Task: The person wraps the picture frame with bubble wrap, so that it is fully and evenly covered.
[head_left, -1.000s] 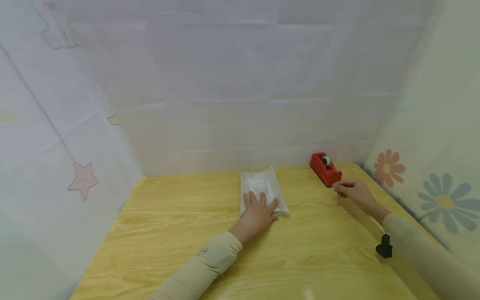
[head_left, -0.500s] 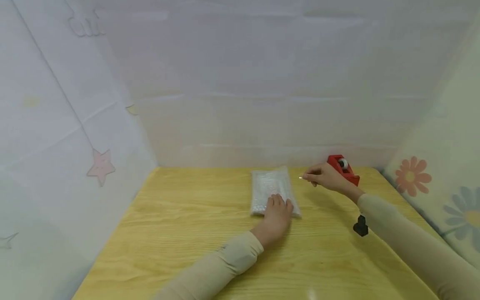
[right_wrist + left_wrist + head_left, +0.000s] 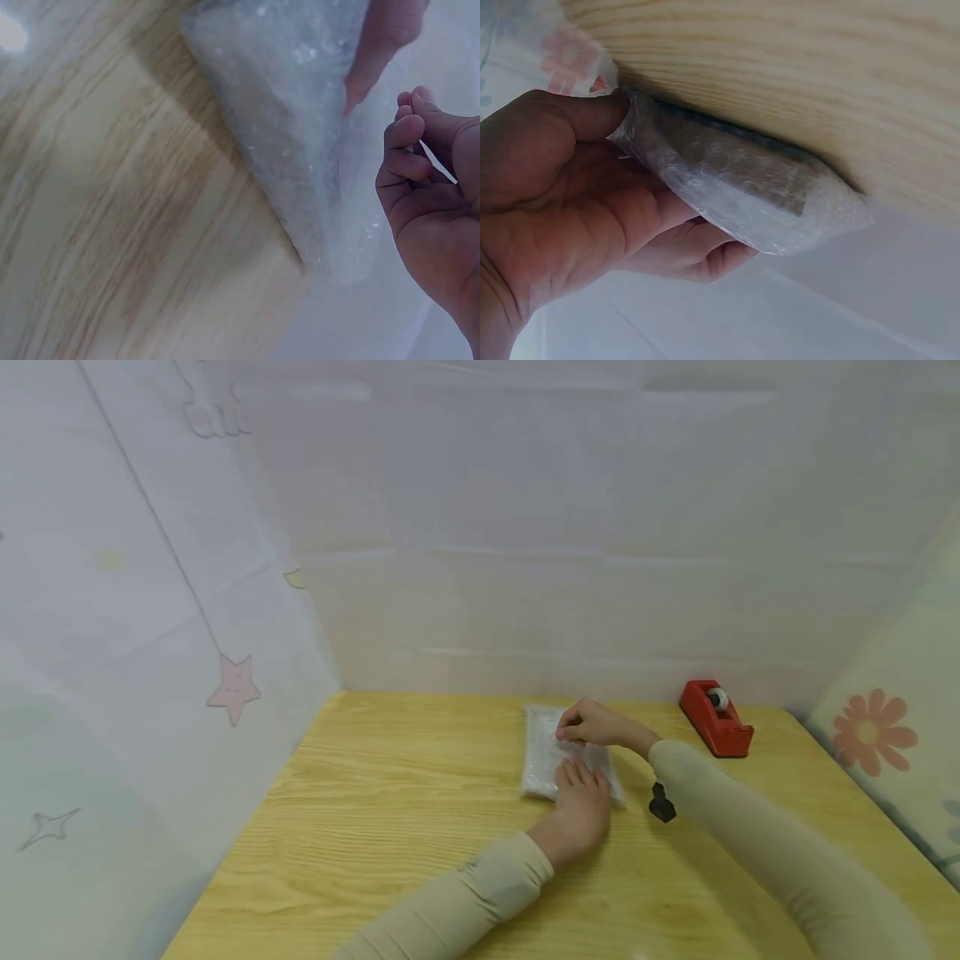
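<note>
A flat bundle in bubble wrap (image 3: 540, 768) lies on the wooden table; the left wrist view shows a brownish boxy shape through the clear wrap (image 3: 727, 172). My left hand (image 3: 581, 806) rests on the bundle's near right part, fingers extended over its top. At its edge, the thumb (image 3: 592, 116) touches the wrap. Just beyond, my right hand (image 3: 596, 724) is over the bundle, thumb and forefinger pinched together. A small strip of tape was visible at those fingertips half a second ago; now it is mostly hidden. In the right wrist view, the right fingers (image 3: 409, 135) meet beside the wrap.
A red tape dispenser (image 3: 716, 718) with a white roll stands at the table's back right. White printed cloth (image 3: 480, 568) rises behind the table and along both sides. A small black device (image 3: 662, 803) hangs at the right wrist.
From beside the tape dispenser, my right hand has moved left over the bundle with a small strip of tape. My left hand has shifted to the bundle's near right part. The head view has turned left.
</note>
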Demonstrator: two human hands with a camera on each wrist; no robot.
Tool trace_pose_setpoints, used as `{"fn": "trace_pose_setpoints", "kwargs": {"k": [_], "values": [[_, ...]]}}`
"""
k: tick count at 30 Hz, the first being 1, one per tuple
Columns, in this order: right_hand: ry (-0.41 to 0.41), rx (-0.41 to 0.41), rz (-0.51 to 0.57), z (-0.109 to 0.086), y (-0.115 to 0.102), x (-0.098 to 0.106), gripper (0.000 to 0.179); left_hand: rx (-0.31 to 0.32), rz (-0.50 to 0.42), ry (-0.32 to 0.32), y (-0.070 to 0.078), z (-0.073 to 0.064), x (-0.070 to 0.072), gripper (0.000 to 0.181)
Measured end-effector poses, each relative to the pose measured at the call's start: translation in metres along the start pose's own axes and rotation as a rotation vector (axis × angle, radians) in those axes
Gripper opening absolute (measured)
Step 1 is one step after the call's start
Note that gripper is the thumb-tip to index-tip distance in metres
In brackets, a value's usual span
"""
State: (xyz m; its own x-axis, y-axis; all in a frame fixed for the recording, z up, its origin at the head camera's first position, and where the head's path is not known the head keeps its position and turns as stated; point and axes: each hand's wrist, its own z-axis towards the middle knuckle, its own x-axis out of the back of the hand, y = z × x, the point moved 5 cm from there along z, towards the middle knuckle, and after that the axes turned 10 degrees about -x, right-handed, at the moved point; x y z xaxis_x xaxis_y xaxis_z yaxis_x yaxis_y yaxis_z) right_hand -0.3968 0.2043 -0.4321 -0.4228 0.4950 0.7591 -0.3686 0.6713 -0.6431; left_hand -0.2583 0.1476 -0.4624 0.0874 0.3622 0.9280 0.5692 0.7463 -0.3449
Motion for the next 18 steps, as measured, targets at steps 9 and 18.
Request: {"fn": "trace_pose_setpoints", "kwargs": {"k": [9,18], "values": [[0.011,-0.004,-0.023,0.007,0.008,-0.01,0.015,0.019,-0.005,0.005,0.003,0.002,0.003,0.045],[0.054,-0.126,-0.082,0.014,0.01,-0.017,0.016,0.032,-0.019,-0.036,0.002,0.003,0.004,0.047]]}}
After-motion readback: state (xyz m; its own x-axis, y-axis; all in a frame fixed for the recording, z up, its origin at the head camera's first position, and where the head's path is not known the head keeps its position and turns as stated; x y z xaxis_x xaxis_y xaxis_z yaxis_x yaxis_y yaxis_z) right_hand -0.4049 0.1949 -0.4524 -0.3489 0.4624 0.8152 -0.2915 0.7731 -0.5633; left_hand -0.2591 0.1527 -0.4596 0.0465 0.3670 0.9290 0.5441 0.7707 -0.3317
